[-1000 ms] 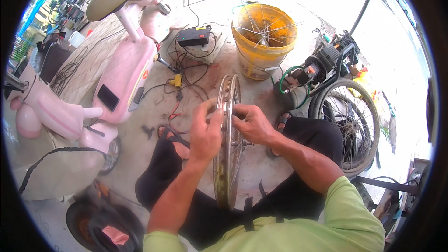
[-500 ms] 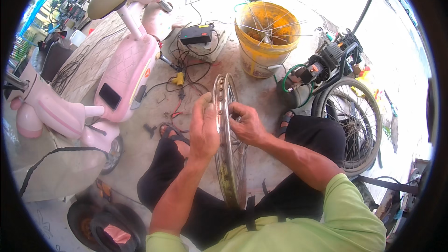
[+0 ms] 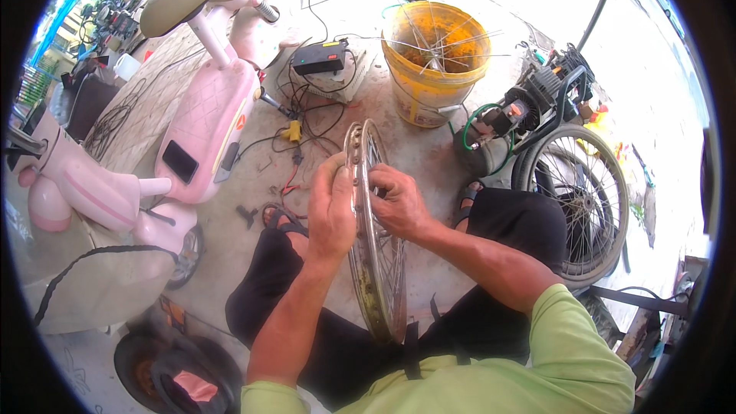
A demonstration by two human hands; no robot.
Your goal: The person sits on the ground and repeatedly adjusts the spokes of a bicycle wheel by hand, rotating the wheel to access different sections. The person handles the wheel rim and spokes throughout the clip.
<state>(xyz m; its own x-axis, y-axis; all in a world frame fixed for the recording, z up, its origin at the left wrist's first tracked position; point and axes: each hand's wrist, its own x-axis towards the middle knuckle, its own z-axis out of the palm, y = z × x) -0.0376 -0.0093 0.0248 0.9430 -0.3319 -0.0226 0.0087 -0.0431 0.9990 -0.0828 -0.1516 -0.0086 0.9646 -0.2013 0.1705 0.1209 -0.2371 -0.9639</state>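
Note:
A spoked metal bicycle wheel (image 3: 369, 280) stands upright between my knees, seen nearly edge-on. My left hand (image 3: 331, 203) is closed on the left side of its rim, fingers up and thumb along the edge. My right hand (image 3: 399, 201) is at the right side of the rim by the spokes, fingers curled in a pinch. What those fingertips hold, if anything, is too small and hidden to name.
Ahead stands a yellow bucket (image 3: 399, 86) with loose spokes sticking out. A black charger box (image 3: 320, 57) sits among cables. A pink electric scooter (image 3: 207, 126) is on the left. An air compressor (image 3: 491, 155) and another spoked wheel (image 3: 586, 203) stand right; tyres (image 3: 199, 364) lie lower left.
The wheel's top and both hands have shifted slightly left. My right fingers have closed in nearer to the rim, and the left hand keeps its hold.

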